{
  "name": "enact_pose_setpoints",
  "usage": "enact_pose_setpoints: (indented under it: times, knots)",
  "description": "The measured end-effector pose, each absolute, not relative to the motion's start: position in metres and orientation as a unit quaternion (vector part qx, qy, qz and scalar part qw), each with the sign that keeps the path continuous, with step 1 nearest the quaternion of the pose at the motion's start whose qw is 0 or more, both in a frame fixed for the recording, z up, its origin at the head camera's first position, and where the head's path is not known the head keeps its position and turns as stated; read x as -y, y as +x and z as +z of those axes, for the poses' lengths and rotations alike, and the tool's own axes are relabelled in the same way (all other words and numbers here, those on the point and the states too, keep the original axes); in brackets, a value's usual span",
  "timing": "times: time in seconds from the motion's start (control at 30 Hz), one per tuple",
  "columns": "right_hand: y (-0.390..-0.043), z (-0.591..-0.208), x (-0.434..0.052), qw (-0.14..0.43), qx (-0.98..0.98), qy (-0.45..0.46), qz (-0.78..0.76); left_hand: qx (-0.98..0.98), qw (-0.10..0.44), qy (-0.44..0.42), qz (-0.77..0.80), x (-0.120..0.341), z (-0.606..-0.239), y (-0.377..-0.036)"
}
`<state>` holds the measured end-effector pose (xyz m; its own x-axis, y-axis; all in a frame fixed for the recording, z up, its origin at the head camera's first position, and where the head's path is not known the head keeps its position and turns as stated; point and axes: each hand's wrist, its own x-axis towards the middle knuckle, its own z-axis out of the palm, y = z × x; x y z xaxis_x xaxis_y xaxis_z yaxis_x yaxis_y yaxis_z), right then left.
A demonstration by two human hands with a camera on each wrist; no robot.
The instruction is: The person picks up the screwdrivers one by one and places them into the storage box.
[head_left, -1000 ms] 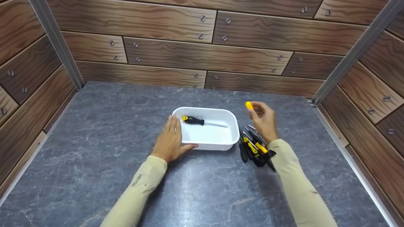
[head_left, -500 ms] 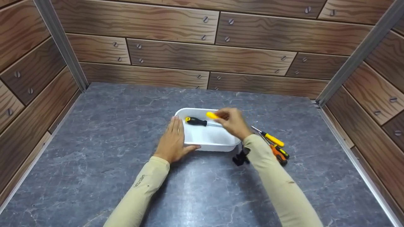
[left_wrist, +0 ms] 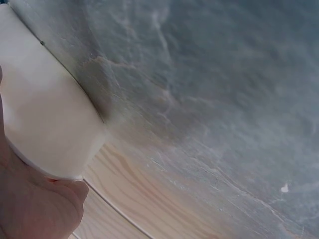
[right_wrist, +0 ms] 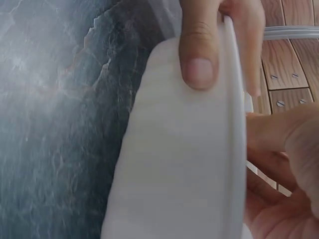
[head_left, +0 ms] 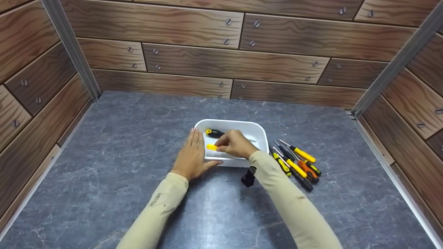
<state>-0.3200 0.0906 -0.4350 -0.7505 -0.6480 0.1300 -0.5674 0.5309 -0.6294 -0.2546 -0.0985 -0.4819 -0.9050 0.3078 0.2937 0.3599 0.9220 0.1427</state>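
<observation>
Sorting of screwdrivers into white tray [head_left: 258, 133], part done. Lying inside tray: one black-handled screwdriver [head_left: 215, 132], along far wall, shaft pointing toward tray's right end. Going in now: yellow-handled screwdriver [head_left: 211, 147], pinched by curled fingers of right hand [head_left: 235, 143], low over tray's near-left part, handle end showing past the fingertips, shaft hidden under the hand; whether touching the tray floor, cannot tell. Bracing tray: left hand [head_left: 191, 157], fingers straight and pressed together along tray's left wall, thumb hooked round near-left corner; confirmed from the right wrist view, thumb [right_wrist: 198, 47] flat on the white outer wall. Left to sort, by judgement: cluster of screwdrivers [head_left: 297, 162] on grey tabletop [head_left: 114, 145], just right of tray, apart from its wall, roughly five or six pieces, yellow, orange and black handles, tips pointing up toward tray's far-right corner. Also present: small black object [head_left: 248, 177] just in front of tray's near rim, partly under right sleeve, kind not identifiable. Edges and room: wood-pattern panels behind tray and to both sides, well apart from it; broad bare tabletop left of tray and in front of it; right of tray narrower, taken up by the cluster, with metal corner post [head_left: 391, 65] beyond. Short, unobstructed path between cluster and tray's right rim.
</observation>
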Motion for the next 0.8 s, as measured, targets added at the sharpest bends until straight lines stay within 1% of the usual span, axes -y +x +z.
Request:
enact_pose_setpoints:
  times: [0.2, 0.4, 0.57, 0.8]
  knots:
    - [-0.322, -0.44, -0.083, 0.112, -0.864, -0.385, -0.305, 0.968, 0.145, -0.173, -0.107, 0.099, -0.483, -0.254]
    - [-0.325, -0.444, -0.082, 0.165, -0.857, -0.379, -0.306, 0.964, 0.159, -0.179, -0.112, 0.097, -0.485, -0.255]
    - [-0.328, -0.446, -0.082, 0.186, -0.851, -0.383, -0.307, 0.965, 0.159, -0.178, -0.104, 0.097, -0.484, -0.255]
    - [-0.331, -0.45, -0.078, 0.202, -0.851, -0.365, -0.319, 0.965, 0.161, -0.177, -0.104, 0.1, -0.485, -0.255]
